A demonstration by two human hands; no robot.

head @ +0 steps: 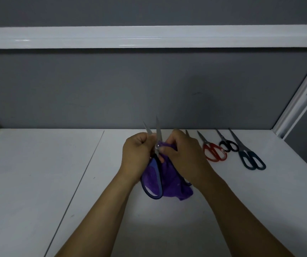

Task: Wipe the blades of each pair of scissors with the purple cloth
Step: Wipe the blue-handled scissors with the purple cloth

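Observation:
My left hand (137, 154) grips a pair of blue-handled scissors (155, 179), blades apart and pointing up and away above the white table (37, 173). One large blue handle loop hangs below my hands. My right hand (184, 154) holds the purple cloth (175, 184) bunched against the scissors near the pivot, and the cloth drapes down under my wrist. Three other pairs lie at the right back: red-handled scissors (214, 152), small black-handled scissors (228, 144) and dark teal-handled scissors (252, 159). A further blade tip shows just behind my right hand.
A grey wall rises behind the table, with a white shelf edge (149, 37) overhead. A white frame post (297, 101) slants up at the right back corner. A seam (78, 184) runs diagonally across the tabletop on the left.

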